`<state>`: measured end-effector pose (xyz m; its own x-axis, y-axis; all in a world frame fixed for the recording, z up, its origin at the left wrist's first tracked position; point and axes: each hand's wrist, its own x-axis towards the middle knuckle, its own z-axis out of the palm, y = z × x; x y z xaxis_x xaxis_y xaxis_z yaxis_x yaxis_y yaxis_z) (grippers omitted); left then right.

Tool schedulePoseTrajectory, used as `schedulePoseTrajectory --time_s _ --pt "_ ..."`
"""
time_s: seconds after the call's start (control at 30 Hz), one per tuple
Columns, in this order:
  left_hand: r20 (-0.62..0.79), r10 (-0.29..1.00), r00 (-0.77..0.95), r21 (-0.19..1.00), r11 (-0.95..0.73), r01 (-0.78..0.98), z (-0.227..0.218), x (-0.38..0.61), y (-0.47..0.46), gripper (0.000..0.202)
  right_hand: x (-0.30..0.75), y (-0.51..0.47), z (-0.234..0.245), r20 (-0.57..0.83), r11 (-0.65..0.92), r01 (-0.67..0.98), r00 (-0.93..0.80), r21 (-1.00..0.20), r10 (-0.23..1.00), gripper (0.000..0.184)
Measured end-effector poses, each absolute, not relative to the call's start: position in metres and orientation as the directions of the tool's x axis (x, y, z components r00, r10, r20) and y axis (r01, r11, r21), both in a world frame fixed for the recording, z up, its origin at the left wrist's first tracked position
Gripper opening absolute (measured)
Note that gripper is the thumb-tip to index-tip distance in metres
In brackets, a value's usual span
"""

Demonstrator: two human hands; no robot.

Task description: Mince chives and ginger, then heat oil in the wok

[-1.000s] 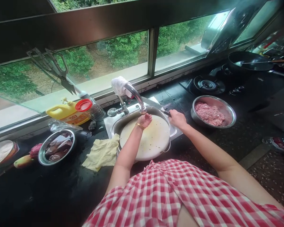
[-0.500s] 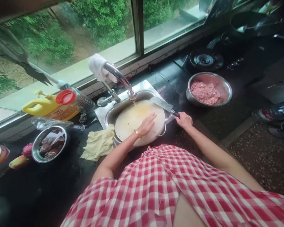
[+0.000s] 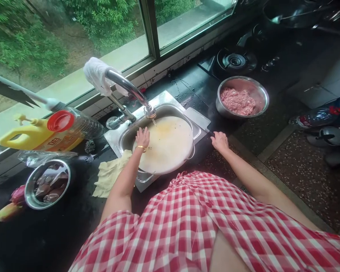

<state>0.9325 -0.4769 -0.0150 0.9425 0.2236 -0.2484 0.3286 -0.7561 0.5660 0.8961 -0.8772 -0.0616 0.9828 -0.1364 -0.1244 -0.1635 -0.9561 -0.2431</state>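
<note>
A round white cutting board (image 3: 167, 147) with a yellowish stain and dark specks rests across the steel sink (image 3: 124, 138). A thin stream of water falls on it from the faucet (image 3: 150, 111). My left hand (image 3: 143, 137), a gold bangle at its wrist, is at the board's left edge, fingers spread and empty; whether it presses on the board I cannot tell. My right hand (image 3: 220, 141) grips the black handle of a cleaver (image 3: 197, 118), whose broad blade lies flat over the sink's right rim and the counter.
A steel bowl of minced meat (image 3: 239, 102) stands right, near a gas burner (image 3: 234, 61). Leftward are a pale cloth (image 3: 109, 175), a bowl with dark pieces (image 3: 49, 185), a yellow jug (image 3: 31, 138), and a red-lidded clear container (image 3: 86, 124). A window frame (image 3: 153, 34) runs behind.
My left hand has slid from the board's middle to its left edge. My right hand has moved the cleaver off the board onto the sink's right rim. The view has shifted slightly.
</note>
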Motion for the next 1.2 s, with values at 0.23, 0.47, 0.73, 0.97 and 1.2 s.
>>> schedulePoseTrajectory --time_s 0.23,0.47,0.73,0.97,1.2 --pt "-0.501 0.094 0.86 0.75 0.543 0.378 0.022 0.978 -0.535 0.034 0.869 -0.843 -0.034 -0.104 -0.724 -0.196 0.98 -0.662 -0.17 0.025" --pt "-0.189 -0.19 0.964 0.981 0.015 0.195 0.009 0.938 -0.579 0.06 0.821 -0.777 -0.016 -0.737 0.35 -0.745 0.649 -0.568 0.186 0.008" --pt "-0.12 -0.823 0.556 0.536 -0.525 -0.661 -0.028 0.918 -0.64 0.056 0.817 -0.764 -0.018 -0.724 0.704 -0.66 0.617 -0.262 0.309 0.015" --pt "-0.387 -0.217 0.896 0.298 -0.949 -0.101 -0.054 1.006 -0.54 0.05 0.8 -0.763 -0.011 -0.661 0.688 -0.643 0.682 -0.338 0.313 0.014" --pt "-0.408 0.148 0.901 0.772 -0.47 0.427 -0.032 0.991 -0.487 0.032 0.793 -0.761 -0.002 -0.661 0.715 -0.642 0.667 -0.276 0.343 0.031"
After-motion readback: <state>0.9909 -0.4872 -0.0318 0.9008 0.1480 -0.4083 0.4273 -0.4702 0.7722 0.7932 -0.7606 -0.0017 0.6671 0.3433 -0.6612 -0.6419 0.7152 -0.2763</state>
